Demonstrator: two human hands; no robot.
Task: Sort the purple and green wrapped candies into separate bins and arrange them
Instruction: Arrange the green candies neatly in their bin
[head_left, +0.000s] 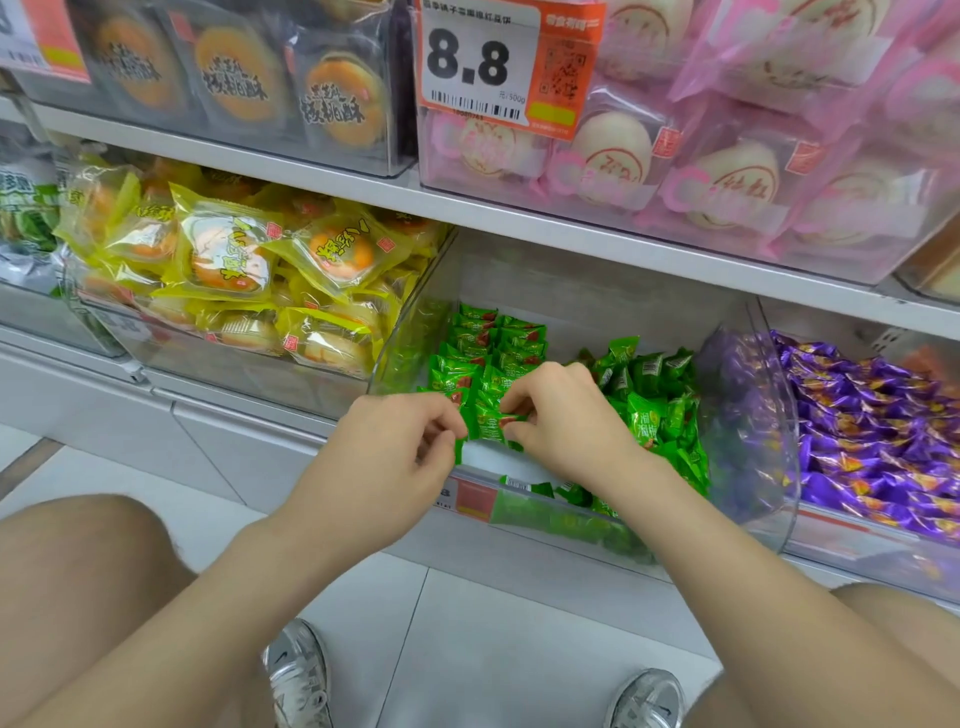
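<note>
Both grips were pinched narrow: left hand (395, 441) and right hand (566, 421) were holding a green candy (488, 423) at the front of the clear bin (410, 332). It looked light, crinkly and slippery, so I'd pinch the body rather than the wrapper ends.

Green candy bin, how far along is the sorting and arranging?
Sorting looks done: the middle bin holds only green candies, the right bin only purple candies. In hand: left hand and right hand both pinch the front candies of the neat rows. Left: the loose green heap on the right, and the jumbled purple ones.
</note>
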